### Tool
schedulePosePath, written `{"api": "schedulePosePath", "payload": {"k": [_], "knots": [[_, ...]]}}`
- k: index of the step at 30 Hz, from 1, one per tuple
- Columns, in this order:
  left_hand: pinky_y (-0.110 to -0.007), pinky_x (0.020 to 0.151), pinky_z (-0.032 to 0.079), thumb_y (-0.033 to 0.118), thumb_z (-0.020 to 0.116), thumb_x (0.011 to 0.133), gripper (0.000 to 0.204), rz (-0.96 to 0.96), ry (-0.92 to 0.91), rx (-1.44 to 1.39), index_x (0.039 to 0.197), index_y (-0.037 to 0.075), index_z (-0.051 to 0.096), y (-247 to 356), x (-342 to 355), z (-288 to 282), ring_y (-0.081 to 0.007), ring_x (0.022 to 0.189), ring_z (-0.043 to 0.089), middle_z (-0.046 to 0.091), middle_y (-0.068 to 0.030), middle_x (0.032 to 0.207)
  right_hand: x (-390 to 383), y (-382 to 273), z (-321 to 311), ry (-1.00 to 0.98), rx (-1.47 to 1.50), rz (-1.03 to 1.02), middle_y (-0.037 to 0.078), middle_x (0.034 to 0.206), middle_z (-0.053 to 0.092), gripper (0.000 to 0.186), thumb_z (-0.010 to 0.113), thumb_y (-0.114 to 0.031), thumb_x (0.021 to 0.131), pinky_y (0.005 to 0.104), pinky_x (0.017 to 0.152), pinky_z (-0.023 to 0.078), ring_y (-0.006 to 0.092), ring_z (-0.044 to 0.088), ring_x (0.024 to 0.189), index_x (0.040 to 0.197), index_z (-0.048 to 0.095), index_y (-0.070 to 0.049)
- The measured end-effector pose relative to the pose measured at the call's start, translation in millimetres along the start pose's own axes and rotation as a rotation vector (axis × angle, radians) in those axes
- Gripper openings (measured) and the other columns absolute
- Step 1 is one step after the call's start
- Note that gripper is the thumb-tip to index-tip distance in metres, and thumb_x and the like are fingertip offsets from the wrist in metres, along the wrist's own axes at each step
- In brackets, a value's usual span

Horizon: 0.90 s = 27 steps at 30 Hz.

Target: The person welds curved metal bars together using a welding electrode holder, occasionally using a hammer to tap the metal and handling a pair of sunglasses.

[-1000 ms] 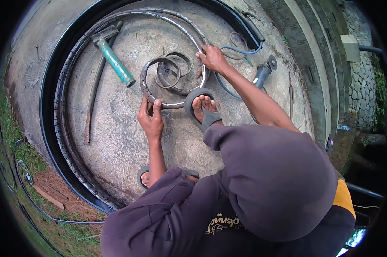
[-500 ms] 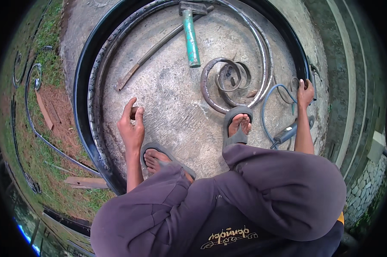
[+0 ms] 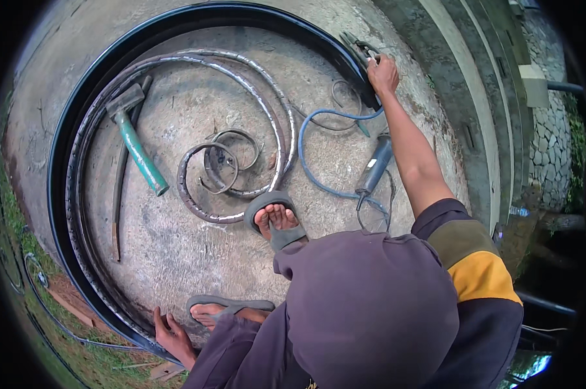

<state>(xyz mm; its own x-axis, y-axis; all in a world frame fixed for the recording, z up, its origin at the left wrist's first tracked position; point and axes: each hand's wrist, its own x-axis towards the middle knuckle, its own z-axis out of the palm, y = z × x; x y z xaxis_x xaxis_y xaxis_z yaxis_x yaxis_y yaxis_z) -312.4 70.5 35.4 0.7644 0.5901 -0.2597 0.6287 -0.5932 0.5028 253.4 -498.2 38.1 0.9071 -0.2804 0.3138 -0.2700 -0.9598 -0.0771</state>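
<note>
My right hand [image 3: 383, 73] reaches far out to the right and closes on a dark clamp-like tool [image 3: 358, 47] beside the end of a large black curved band [image 3: 62, 120]. Near the lower left, my left hand [image 3: 173, 337] has its fingers apart and holds nothing I can see. It is close to the band's inner edge. Within the band lies a long bent metal rod [image 3: 281, 110] with pale marks, its end curled into a spiral [image 3: 208, 217]. My sandalled foot [image 3: 276, 217] rests at this spiral.
A hammer [image 3: 140, 152] with a green handle lies by a thin rusty bar [image 3: 119, 201] on the concrete. On the right are a blue cable [image 3: 304, 146] and a blue-grey cylindrical tool [image 3: 375, 165] with a cord. Concrete steps [image 3: 465, 97] rise beyond.
My view has turned toward the right. My right hand has moved from the band's end to the clamp-like tool. My left hand has dropped lower, nearer the band.
</note>
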Motion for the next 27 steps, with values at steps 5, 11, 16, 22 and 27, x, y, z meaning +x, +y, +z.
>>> {"api": "schedulePosePath", "payload": {"k": [5,11,16,22,27], "knots": [[-0.039,0.065,0.049,0.007,0.056,0.095,0.032,0.156,-0.089,0.126,0.126,-0.002,0.059,-50,-4,-13,-0.0291,0.068,0.06,0.064,-0.0212,0.085,6,58,0,-0.025,0.18,0.365,0.016,0.121,0.067,0.034,0.069,-0.031,0.085,0.0458,0.094,0.049,0.035,0.063,0.11,0.115,0.068,-0.014],[-0.04,0.066,0.048,0.008,0.056,0.094,0.034,-0.005,-0.261,0.251,0.125,-0.005,0.059,20,16,-60,-0.0284,0.072,0.061,0.066,-0.0235,0.088,26,152,50,-0.356,-0.047,0.089,0.012,0.155,0.04,0.083,0.071,-0.025,0.078,0.0392,0.116,0.036,0.0303,0.039,0.142,0.154,0.036,-0.023],[-0.039,0.087,0.052,0.007,0.057,0.093,0.036,0.187,-0.234,0.259,0.125,-0.008,0.059,7,30,-76,-0.0373,0.095,0.068,0.07,-0.0252,0.098,35,173,82,-0.317,-0.221,-0.014,0.019,0.141,0.053,0.065,0.069,-0.033,0.08,0.0438,0.109,0.042,0.0361,0.049,0.131,0.142,0.051,-0.021],[-0.041,0.064,0.049,0.012,0.059,0.094,0.033,0.064,-0.24,0.518,0.127,0.007,0.06,15,29,-108,-0.03,0.07,0.062,0.068,-0.0194,0.085,65,138,52,0.146,0.041,-0.008,0.018,0.097,0.071,0.024,0.064,-0.029,0.09,0.0463,0.08,0.052,0.0355,0.069,0.092,0.106,0.073,-0.012],[-0.042,0.066,0.05,0.014,0.06,0.094,0.036,0.06,-0.116,0.405,0.129,0.007,0.059,35,34,-132,-0.0312,0.072,0.062,0.066,-0.0195,0.087,120,3,-53,0.701,0.744,-0.149,0.009,0.081,0.071,0.013,0.07,-0.016,0.092,0.0308,0.063,0.051,0.0164,0.065,0.068,0.102,0.072,-0.009]]}}
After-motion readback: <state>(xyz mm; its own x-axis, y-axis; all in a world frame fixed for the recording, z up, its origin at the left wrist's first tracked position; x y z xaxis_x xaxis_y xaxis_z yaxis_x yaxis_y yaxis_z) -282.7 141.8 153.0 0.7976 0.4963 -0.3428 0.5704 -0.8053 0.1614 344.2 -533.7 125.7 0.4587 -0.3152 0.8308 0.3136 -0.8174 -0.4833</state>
